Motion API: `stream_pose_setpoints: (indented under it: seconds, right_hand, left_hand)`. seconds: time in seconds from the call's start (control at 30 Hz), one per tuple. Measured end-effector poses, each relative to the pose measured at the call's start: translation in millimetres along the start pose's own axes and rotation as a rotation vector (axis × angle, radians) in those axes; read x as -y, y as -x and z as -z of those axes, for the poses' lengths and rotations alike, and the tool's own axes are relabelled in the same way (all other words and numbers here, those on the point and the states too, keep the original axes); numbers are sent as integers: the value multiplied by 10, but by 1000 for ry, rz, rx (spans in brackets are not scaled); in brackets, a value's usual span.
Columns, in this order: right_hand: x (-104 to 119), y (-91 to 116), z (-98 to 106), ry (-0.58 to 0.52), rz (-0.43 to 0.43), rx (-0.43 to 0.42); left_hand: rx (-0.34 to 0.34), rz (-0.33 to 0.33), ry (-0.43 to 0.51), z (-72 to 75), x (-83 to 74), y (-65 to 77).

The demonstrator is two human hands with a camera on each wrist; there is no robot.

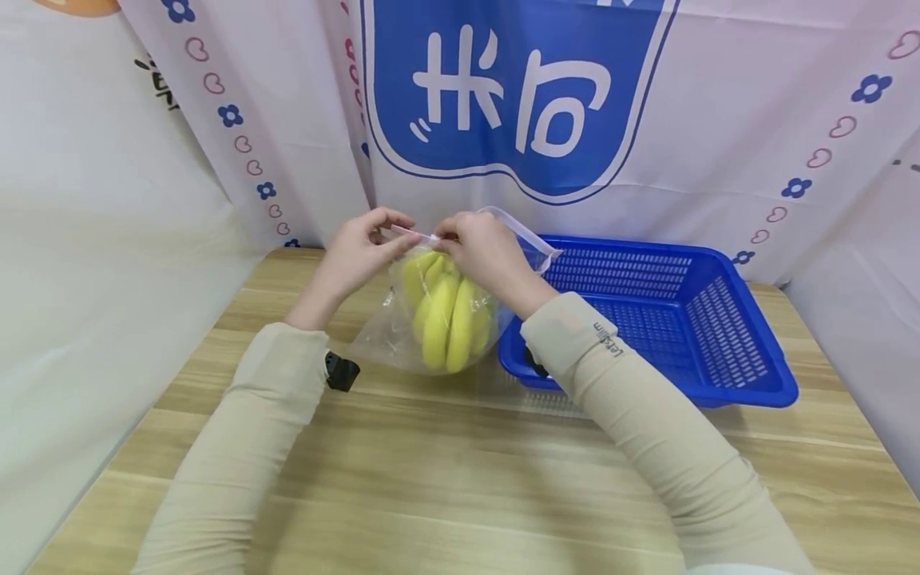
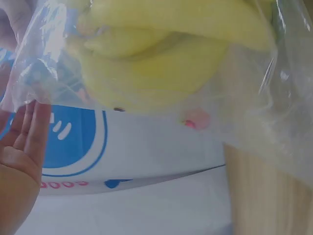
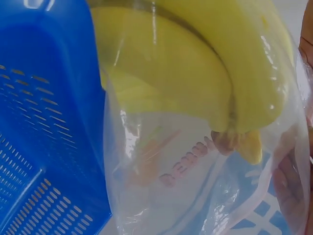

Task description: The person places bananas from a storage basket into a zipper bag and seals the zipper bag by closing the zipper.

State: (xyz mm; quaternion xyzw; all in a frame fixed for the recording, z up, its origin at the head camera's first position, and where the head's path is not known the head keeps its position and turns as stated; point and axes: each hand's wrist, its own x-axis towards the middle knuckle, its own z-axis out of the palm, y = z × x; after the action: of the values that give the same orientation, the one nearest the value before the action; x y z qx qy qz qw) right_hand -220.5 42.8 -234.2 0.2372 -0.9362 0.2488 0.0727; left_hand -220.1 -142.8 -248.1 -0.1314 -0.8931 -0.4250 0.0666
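A bunch of yellow bananas sits inside a clear zip bag on the table. My left hand pinches the bag's top strip at its left end. Close beside it, my right hand pinches the same strip near the middle. To the right of that hand the strip bows up in a loose loop. In the left wrist view the bananas show through the plastic, with the left hand at the bag's edge. The right wrist view shows the banana stems towards the bag's mouth.
A blue perforated basket stands right of the bag, close against it. Some dark thing in its near left corner is mostly hidden by the right sleeve. A printed white cloth hangs behind the wooden table.
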Motion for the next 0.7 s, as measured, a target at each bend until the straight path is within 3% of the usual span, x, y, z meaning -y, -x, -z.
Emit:
stream_pose_setpoints:
  seconds: [0.1,0.2,0.47,0.7]
  right_hand:
    - [-1,-2,9,2,7,9]
    - [2,-6,17,6,15,23]
    - [29,-4,55,26,40,30]
    - [41,-25,103,38,19,31]
  left_hand:
    - [27,-70,-112,-13,-40,-20]
    - [5,-114,-148,-46,-57,-31]
    - [-140,-202,-162,-115,-104,5]
    - [-265,-188,-173,-83,-105,11]
